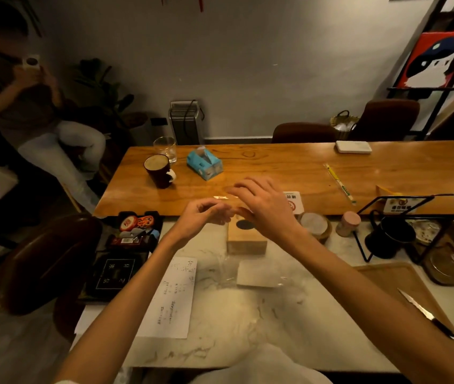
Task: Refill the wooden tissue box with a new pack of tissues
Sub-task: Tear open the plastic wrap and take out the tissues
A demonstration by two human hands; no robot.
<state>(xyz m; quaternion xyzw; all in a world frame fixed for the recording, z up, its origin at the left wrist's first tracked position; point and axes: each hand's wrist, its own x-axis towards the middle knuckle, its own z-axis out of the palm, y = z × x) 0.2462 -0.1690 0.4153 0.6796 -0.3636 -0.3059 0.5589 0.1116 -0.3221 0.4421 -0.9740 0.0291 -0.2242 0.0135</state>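
The wooden tissue box (pixel 245 241) stands upright on the marble counter (pixel 248 322), a dark round hole in its top. Nearer to me lies the new tissue pack (pixel 259 277), white in clear plastic wrap, untouched. Both hands hover just above the box. My left hand (pixel 202 216) has its fingers pinched together at a thin shiny strip (pixel 221 197) that sticks up between the two hands. My right hand (pixel 266 206) is spread palm-down over the box's far edge, its thumb reaching toward the left fingers. Whether it touches the strip is unclear.
A printed paper sheet (pixel 173 297) lies to the left and a knife (pixel 431 317) rests on a wooden tray (pixel 386 278) to the right. Beyond, the wooden table (pixel 275 167) carries a blue tissue pack (pixel 205 163), a dark mug (pixel 158 171) and a glass (pixel 165 148). A person sits at far left.
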